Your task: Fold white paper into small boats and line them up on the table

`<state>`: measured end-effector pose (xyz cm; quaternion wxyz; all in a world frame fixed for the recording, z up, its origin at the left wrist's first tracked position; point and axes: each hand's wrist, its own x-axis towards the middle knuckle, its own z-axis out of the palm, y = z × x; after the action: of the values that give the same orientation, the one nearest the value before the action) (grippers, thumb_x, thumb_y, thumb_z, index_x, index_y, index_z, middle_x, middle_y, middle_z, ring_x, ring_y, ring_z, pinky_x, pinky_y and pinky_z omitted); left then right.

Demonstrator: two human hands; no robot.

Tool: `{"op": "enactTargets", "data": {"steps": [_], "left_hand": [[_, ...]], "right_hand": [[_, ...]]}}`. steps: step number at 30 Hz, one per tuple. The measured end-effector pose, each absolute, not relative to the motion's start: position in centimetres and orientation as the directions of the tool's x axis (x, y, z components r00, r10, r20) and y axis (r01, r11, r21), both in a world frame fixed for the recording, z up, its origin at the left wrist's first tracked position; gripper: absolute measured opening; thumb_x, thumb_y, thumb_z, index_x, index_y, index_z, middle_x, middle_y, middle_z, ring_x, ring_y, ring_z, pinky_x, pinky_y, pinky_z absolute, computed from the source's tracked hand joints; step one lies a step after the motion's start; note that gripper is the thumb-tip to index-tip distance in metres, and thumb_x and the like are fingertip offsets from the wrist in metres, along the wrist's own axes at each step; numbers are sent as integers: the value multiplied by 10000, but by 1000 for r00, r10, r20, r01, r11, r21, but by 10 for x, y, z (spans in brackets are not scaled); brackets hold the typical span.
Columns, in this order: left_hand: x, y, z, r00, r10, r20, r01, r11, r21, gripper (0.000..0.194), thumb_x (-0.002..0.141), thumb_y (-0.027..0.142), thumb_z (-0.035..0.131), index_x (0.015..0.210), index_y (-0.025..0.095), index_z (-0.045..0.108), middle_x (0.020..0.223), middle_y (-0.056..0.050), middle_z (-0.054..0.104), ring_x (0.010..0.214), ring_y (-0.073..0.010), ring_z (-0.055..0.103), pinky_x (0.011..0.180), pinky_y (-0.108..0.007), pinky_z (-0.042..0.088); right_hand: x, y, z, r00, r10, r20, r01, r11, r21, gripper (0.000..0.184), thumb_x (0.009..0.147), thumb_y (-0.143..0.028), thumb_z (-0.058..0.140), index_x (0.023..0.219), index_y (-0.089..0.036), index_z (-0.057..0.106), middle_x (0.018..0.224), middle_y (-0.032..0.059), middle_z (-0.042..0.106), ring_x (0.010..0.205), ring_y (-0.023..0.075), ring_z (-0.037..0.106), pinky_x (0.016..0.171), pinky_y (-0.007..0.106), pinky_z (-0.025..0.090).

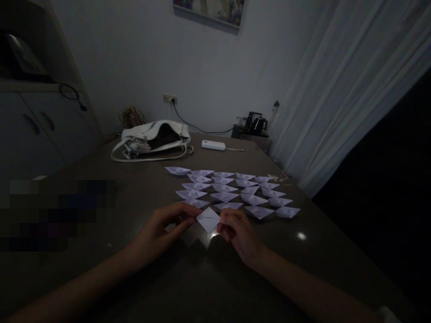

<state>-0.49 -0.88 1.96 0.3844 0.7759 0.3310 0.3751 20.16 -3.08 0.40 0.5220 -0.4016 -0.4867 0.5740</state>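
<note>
Between my two hands is a small white folded paper, diamond-shaped, raised just over the dark table. My left hand pinches its left corner between thumb and fingers. At the opposite corner my right hand grips the paper, its fingers curled in. Just beyond stand several white paper boats in rows, close together. One paper boat of the nearest row sits right past my right hand. Part of the front left boats is hidden behind my left hand.
A white handbag lies at the table's far left, beside a white power bank with a strap. Small pale scraps lie near the right edge. A black kettle stands behind, and a white curtain hangs at the right.
</note>
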Motion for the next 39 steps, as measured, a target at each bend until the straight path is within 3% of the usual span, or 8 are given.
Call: {"op": "enactTargets", "data": {"steps": [5, 9, 15, 20, 27, 39], "left_hand": [[-7, -9, 18, 558, 704, 440, 224, -638, 737, 170, 884, 192, 588, 1019, 220, 688, 1011, -46, 643, 787, -154, 619, 674, -253, 493], [-7, -8, 21, 513, 733, 447, 226, -618, 753, 114, 886, 215, 585, 895, 212, 699, 957, -40, 638, 862, -183, 616, 695, -258, 480], [-4, -7, 25, 515, 835, 196, 253, -366, 895, 267, 905, 417, 554, 826, 173, 629, 775, -18, 646, 740, -183, 599, 646, -260, 455], [-3, -7, 24, 614, 786, 71, 378, -371, 849, 324, 935, 440, 453, 819, 175, 599, 725, 7, 581, 700, -171, 551, 609, -249, 403], [-3, -3, 14, 637, 768, 69, 601, -550, 580, 258, 890, 371, 496, 768, 161, 582, 750, -34, 568, 702, -195, 542, 613, -282, 375], [-2, -1, 10, 651, 756, 69, 598, -568, 566, 150, 846, 312, 582, 835, 162, 586, 837, -46, 574, 769, -213, 547, 656, -300, 400]], "right_hand": [[201, -30, 3, -250, 965, -78, -273, -147, -951, 188, 681, -281, 595, 539, -169, 541, 510, -45, 543, 366, 39, 367, 400, 189, 235], [201, -32, 5, -304, 948, -94, -189, -157, -969, 237, 739, -322, 599, 568, -162, 563, 531, -38, 541, 386, 41, 397, 403, 184, 241], [202, -32, 8, -291, 954, 65, 53, 83, -995, 277, 823, -382, 577, 649, -167, 575, 471, -66, 443, 407, 65, 381, 420, 192, 262], [204, -34, 10, -235, 951, 201, 199, 250, -948, 161, 847, -315, 583, 770, -175, 575, 607, -42, 501, 508, 90, 470, 489, 203, 350], [202, -41, 8, -382, 854, 354, 475, 509, -718, 24, 798, -148, 623, 795, -170, 631, 637, -37, 550, 540, 89, 481, 520, 196, 343], [203, -34, -1, -471, 828, 304, 665, 560, -493, 44, 798, -121, 649, 816, -161, 648, 794, 14, 657, 733, 135, 608, 642, 219, 401]]}}
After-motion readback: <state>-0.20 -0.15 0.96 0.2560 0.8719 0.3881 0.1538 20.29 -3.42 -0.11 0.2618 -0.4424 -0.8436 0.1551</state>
